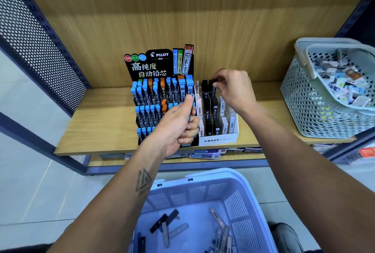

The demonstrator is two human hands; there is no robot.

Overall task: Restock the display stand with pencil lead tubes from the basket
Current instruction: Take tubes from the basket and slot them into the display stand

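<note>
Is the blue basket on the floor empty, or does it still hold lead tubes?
Not empty. Several tubes lie loose and flat on the bottom of the blue basket, some black, some grey, most of its floor bare.

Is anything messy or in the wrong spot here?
A bit. Flat packets poke out untidily past the edge of the lower wooden shelf, below the white cardboard display box. In the blue plastic basket, loose lead tubes lie jumbled at all angles. The black tiered display stand looks orderly.

Bare, sleeveless forearms; left forearm bears a triangular tattoo.
</note>
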